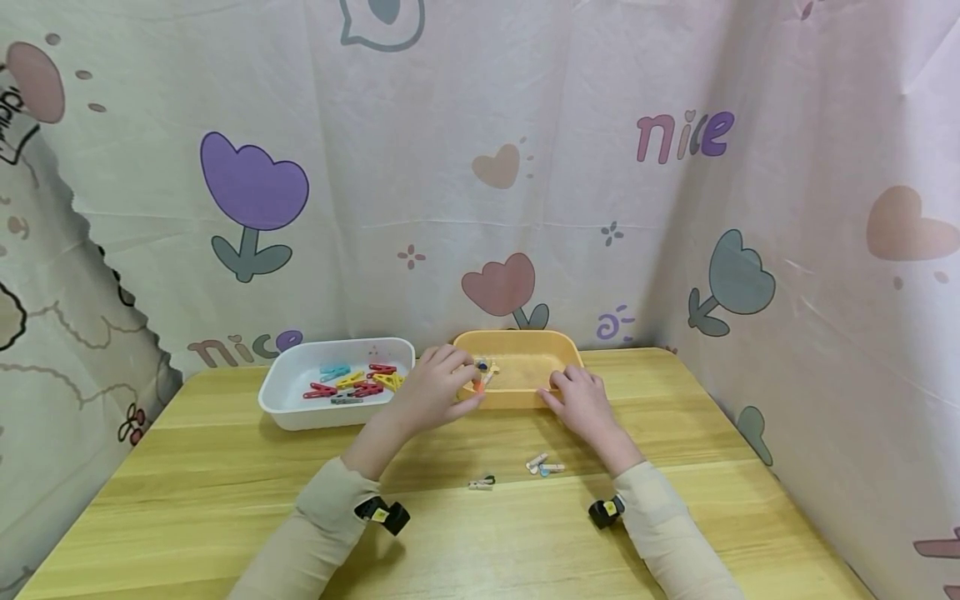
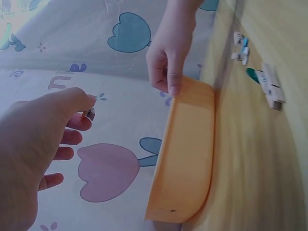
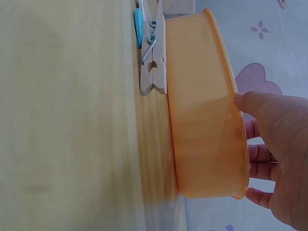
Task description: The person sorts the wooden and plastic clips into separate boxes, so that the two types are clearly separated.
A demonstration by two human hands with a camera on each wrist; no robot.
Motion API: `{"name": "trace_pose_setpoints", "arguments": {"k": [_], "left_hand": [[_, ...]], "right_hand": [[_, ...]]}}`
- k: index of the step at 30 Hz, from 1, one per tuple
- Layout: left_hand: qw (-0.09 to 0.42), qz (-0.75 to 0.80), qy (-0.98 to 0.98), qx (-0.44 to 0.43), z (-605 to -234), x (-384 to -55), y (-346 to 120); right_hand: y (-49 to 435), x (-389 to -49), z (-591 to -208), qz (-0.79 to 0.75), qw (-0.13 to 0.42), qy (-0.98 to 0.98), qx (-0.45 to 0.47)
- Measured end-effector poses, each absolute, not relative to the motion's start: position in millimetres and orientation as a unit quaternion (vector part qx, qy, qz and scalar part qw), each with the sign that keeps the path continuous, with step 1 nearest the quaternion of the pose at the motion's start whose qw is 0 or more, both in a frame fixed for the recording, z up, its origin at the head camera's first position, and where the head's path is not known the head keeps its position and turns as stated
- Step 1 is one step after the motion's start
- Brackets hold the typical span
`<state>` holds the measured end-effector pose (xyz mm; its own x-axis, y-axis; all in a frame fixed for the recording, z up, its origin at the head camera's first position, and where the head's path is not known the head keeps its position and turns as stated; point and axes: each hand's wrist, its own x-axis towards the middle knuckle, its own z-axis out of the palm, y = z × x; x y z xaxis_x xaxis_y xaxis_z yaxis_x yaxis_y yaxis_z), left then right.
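Above the left part of the yellow-orange plastic bin (image 1: 525, 400), my left hand (image 1: 435, 387) pinches a small clothespin (image 2: 89, 114) between thumb and index finger; its details are mostly hidden. My right hand (image 1: 587, 404) grips the bin's near rim toward its right end, thumb outside and fingers over the edge. A few small clothespins (image 1: 491, 372) lie inside the bin at the left. On the table in front are a wooden clothespin with a green piece (image 1: 481, 484) and two more close together, one pale clothespin (image 1: 536, 461) and one with blue (image 1: 553, 469).
Left of the bin stands a white plastic bin (image 1: 288, 417) with red, yellow, blue and grey clothespins inside. Both bins are at the back of the wooden table (image 1: 495, 550), against a printed cloth backdrop (image 1: 420, 183).
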<state>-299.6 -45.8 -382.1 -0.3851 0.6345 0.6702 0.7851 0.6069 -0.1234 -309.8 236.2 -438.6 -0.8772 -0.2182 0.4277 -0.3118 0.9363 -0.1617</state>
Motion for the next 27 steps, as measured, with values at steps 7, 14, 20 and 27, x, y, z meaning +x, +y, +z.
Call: {"name": "trace_pose_setpoints", "arguments": {"k": [7,14,20,27], "left_hand": [[0.359,-0.132,-0.82,-0.425,-372.3,-309.5,-39.7],[0.363,-0.131,-0.824,-0.415,-366.9,-319.9,-35.3],[0.338,-0.136,-0.842,-0.397,-363.8,-328.5,-30.1],[0.307,-0.136,-0.866,-0.37,-364.3,-340.9,-24.3]], "right_hand": [[236.3,-310.1,-439.1,0.107,0.213,-0.961,0.141],[236.5,-309.1,-438.0,0.11,0.209,-0.962,0.14],[237.2,-309.1,-438.1,0.11,0.206,-0.963,0.138],[237.2,-310.4,-438.3,0.109,0.204,-0.963,0.138]]}}
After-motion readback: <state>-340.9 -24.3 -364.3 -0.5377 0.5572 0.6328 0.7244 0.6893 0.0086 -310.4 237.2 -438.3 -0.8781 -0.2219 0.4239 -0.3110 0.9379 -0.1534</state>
